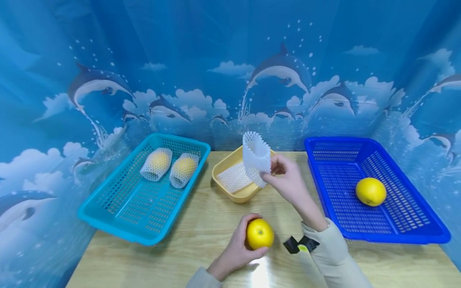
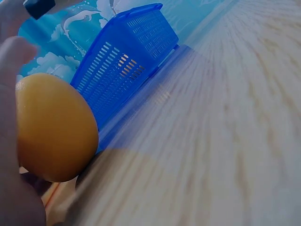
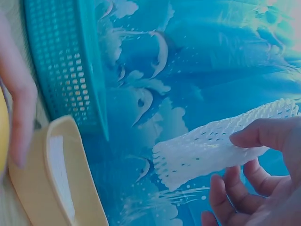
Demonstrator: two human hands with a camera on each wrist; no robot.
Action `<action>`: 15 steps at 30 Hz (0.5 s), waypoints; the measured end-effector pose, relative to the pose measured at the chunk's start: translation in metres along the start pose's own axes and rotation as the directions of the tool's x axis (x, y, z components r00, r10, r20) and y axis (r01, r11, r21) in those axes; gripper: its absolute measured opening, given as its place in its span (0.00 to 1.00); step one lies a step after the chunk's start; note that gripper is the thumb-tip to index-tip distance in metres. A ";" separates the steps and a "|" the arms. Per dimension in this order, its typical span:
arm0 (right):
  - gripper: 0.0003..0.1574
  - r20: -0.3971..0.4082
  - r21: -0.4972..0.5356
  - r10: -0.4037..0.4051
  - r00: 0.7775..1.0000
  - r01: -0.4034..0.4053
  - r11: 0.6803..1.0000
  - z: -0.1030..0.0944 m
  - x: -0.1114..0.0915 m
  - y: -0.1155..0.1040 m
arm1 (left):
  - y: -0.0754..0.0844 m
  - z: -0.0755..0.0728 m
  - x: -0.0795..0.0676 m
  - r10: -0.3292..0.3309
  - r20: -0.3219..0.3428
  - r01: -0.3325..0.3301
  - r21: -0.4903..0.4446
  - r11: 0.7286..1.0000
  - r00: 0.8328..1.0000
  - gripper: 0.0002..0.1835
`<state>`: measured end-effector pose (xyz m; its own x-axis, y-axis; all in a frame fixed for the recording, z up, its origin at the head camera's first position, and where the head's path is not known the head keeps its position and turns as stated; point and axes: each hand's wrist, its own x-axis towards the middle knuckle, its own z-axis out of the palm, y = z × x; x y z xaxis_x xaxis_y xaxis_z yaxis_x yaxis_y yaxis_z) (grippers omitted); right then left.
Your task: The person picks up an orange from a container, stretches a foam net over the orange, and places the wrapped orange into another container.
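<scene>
A yellow orange-like fruit is in my left hand, whose fingers and thumb curl around its side close over the table. In the left wrist view the same fruit fills the left side. My right hand pinches a white foam net sleeve between thumb and fingers, raised over a small yellow basket. The right wrist view shows the sleeve hollow, with its end open. More white foam netting lies flat in the yellow basket.
At left stands a teal basket with two netted yellow fruits. A blue basket at right contains one bare yellow fruit. Behind the wooden table hangs a dolphin-print curtain. A black device sits at the right wrist.
</scene>
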<state>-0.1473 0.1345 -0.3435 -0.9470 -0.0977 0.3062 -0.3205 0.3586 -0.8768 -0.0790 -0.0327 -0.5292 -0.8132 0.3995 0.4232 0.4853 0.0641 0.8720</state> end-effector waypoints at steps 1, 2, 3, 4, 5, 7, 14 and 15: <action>0.08 0.010 0.020 0.006 1.000 -0.007 1.000 -0.001 -0.003 -0.001 | 0.000 -0.001 0.000 0.018 -0.009 -0.018 -0.016 1.000 1.000 0.40; 0.08 0.019 0.044 0.010 1.000 -0.011 0.999 -0.001 -0.005 -0.002 | 0.000 -0.001 0.001 0.042 -0.018 -0.043 -0.026 0.999 0.999 0.39; 0.08 0.025 0.060 0.011 1.000 -0.012 0.998 -0.002 -0.008 -0.003 | 0.001 -0.002 0.002 0.059 -0.027 -0.060 -0.033 0.998 0.998 0.37; 0.09 0.033 0.072 0.013 0.999 -0.015 0.997 -0.003 -0.011 -0.003 | 0.003 -0.002 0.003 0.079 -0.042 -0.080 -0.026 0.996 0.996 0.35; 0.10 0.039 0.081 0.013 0.999 -0.017 0.997 -0.004 -0.014 -0.004 | 0.005 -0.003 0.004 0.088 -0.058 -0.089 -0.017 0.996 0.994 0.34; 0.13 0.048 0.101 0.006 0.999 -0.011 0.995 -0.006 -0.020 -0.004 | 0.013 -0.004 0.006 0.107 -0.100 -0.106 0.014 0.994 0.989 0.31; 0.27 0.076 0.156 -0.053 0.996 0.040 0.987 -0.010 -0.043 -0.011 | 0.063 -0.018 0.022 -0.148 -0.205 0.078 -0.312 0.947 0.968 0.21; 0.28 0.077 0.160 -0.069 0.995 0.056 0.986 -0.010 -0.046 -0.012 | 0.067 -0.020 0.023 -0.215 -0.185 0.119 -0.426 0.897 0.959 0.20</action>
<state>-0.0991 0.1437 -0.3431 -0.9217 -0.1930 0.3366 -0.3728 0.1998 -0.9062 -0.0720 -0.0378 -0.4556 -0.9437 0.1997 0.2638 0.2019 -0.2841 0.9373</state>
